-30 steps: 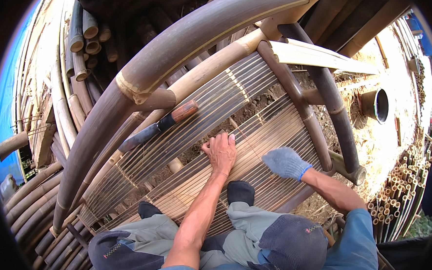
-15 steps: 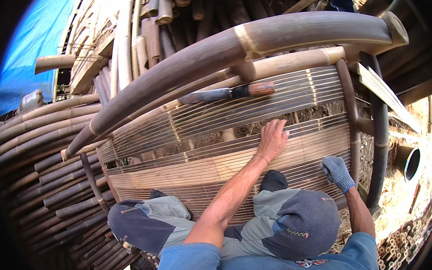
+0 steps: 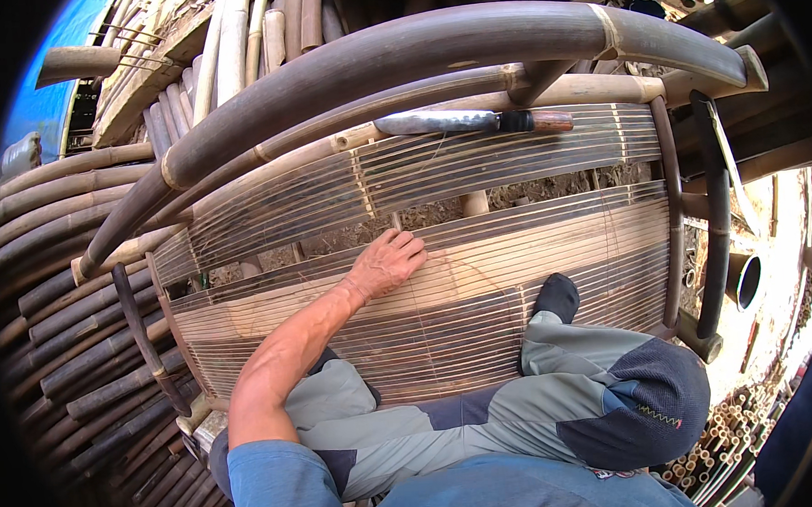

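My bare left hand (image 3: pixel 388 262) rests at the upper edge of the lower band of thin bamboo slats (image 3: pixel 553 246), its fingers curled inward. What they hold, if anything, is hidden. The slats belong to a bamboo bench frame, on which my feet also rest. Beyond my hand is a gap, then a second band of dark slats (image 3: pixel 503 170). Across the far edge of that band lies a knife (image 3: pixel 454 122) with a long blade and a wooden handle, apart from my hand. My right hand is out of view.
A thick curved bamboo pole (image 3: pixel 369 67) arches over the far side. Stacked bamboo poles (image 3: pixel 70 317) fill the left, and cut bamboo ends (image 3: pixel 719 439) lie at lower right. A blue tarp (image 3: pixel 40 107) hangs at upper left. My sock-covered foot (image 3: pixel 557 298) stands on the slats.
My left hand has moved left along the slat edge, and its fingers have curled. The gloved right hand has left the view. The view has shifted.
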A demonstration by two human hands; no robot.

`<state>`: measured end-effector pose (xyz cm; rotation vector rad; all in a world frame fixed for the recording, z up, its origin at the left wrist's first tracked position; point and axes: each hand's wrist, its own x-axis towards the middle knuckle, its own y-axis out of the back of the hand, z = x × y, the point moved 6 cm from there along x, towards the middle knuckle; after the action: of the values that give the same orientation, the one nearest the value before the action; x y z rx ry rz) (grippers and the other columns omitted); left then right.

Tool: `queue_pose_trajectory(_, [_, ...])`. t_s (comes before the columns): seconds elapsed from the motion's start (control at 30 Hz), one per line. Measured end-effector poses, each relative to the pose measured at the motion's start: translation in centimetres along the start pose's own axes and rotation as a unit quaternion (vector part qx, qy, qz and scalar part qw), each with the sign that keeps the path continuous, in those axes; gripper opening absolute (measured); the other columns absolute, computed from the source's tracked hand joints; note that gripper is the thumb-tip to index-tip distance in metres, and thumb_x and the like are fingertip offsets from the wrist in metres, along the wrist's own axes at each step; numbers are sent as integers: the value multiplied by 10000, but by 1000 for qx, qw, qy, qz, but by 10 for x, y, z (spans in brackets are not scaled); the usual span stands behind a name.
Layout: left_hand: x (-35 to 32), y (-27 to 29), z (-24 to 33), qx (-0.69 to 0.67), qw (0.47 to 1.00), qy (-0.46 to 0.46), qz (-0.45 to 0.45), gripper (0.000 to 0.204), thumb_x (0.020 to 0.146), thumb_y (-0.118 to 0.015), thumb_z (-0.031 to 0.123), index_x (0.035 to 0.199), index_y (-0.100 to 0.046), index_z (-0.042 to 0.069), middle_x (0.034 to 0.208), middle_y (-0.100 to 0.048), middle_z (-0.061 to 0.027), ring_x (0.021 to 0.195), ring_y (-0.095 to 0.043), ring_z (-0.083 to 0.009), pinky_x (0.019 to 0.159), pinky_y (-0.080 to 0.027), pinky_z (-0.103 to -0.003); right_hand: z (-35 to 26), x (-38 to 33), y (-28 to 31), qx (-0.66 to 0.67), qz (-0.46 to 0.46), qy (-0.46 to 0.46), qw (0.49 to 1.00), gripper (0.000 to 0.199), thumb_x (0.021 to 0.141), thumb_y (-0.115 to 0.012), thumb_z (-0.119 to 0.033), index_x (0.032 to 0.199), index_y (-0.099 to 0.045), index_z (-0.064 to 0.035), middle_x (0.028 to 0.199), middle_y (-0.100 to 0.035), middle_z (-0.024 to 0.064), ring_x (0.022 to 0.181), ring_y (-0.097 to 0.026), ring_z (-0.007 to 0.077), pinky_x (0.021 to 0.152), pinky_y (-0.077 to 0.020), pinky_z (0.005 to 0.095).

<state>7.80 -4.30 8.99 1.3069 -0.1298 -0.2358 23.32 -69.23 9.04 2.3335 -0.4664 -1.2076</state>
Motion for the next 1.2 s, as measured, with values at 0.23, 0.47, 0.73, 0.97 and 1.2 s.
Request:
queue_pose_trajectory(0.23, [3, -18, -7, -37, 998, 17, 40, 67, 870, -616, 143, 883, -597, 80, 929, -552, -58, 915, -542, -243, 814, -444, -388, -76, -148, -139, -336, -18, 401, 852, 407, 910, -650, -236, 1251, -535, -46, 1205, -607, 169, 1077, -595, 302, 924, -513, 385])
queue_pose_trajectory(0.47, [-3, -5, 1, -312, 946, 52, 68, 105, 918, -596, 123, 978, -541, 56, 857, -542, -112, 828, -566, -305, 765, -456, -425, -99, -285, -401, -342, -530, 476, 613, 882, 858, -768, -345, 1536, -301, -29, 1385, -557, 231, 1256, -572, 341, 1072, -464, 400])
queue_pose_trajectory(0.73, [-28, 33, -25, -300, 873, 235, 305, 102, 908, -587, 97, 993, -546, 57, 919, -519, -99, 820, -593, -252, 646, -543, -363, -215, -354, -349, -333, -361, 364, 791, 235, 961, -643, -235, 997, -703, -10, 641, -498, -27, 517, -520, 70, 459, -493, 250])
queue_pose_trajectory(0.97, [-70, -18, -82, -303, 799, 460, 240, 175, 906, -501, 79, 881, -668, 33, 892, -617, -148, 797, -638, -303, 718, -532, -408, -260, -322, -371, -319, -68, 640, 695, 251, 942, -661, -283, 977, -726, -43, 739, -685, 79, 653, -648, 221, 628, -540, 346])
queue_pose_trajectory(1.2, [-73, 44, -80, -648, 564, 404, 313, 281, 892, -391, 52, 839, -664, 10, 794, -667, -85, 682, -630, -128, 677, -522, -274, -97, -390, -498, -305, -511, 532, 602, 602, 884, -692, -355, 1395, -530, -83, 1342, -586, 194, 1246, -571, 310, 1074, -442, 404])
